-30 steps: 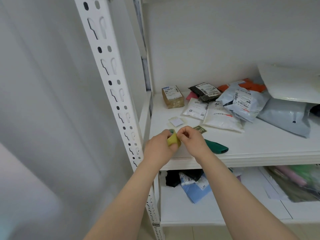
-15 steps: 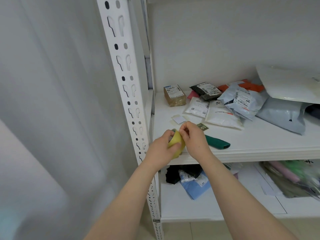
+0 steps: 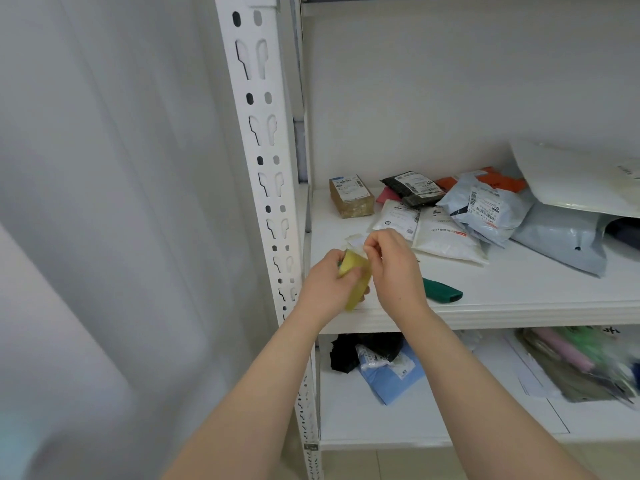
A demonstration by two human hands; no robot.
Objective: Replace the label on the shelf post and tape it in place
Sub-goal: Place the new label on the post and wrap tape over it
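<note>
The left hand (image 3: 325, 289) grips a yellowish tape roll (image 3: 355, 282), fingers curled round its rim, just above the front edge of the upper shelf (image 3: 519, 306). The right hand (image 3: 394, 271) touches the roll from the other side. Its thumb and forefinger pinch at the roll's top edge, probably on the loose end, though the strip itself is too clear to make out.

The shelf post (image 3: 263, 140) stands upright just left of the hands, its long axis running top to bottom and its slotted face turned towards the camera. The left hand is the nearer one. Any pulled strip will likely have to travel left and be laid across that narrow face. No label shows on the stretch of post at hand height. A pale slip of paper (image 3: 356, 240) lies on the shelf just behind the hands, and I cannot tell whether it is the label.

The upper shelf also holds a small brown box (image 3: 351, 197), a heap of mailing bags (image 3: 446, 237) towards the right, and a dark green thing (image 3: 443, 293) just right of the right wrist. The lower shelf (image 3: 381, 424) holds a black bag, a blue packet (image 3: 391, 379) and loose papers
</note>
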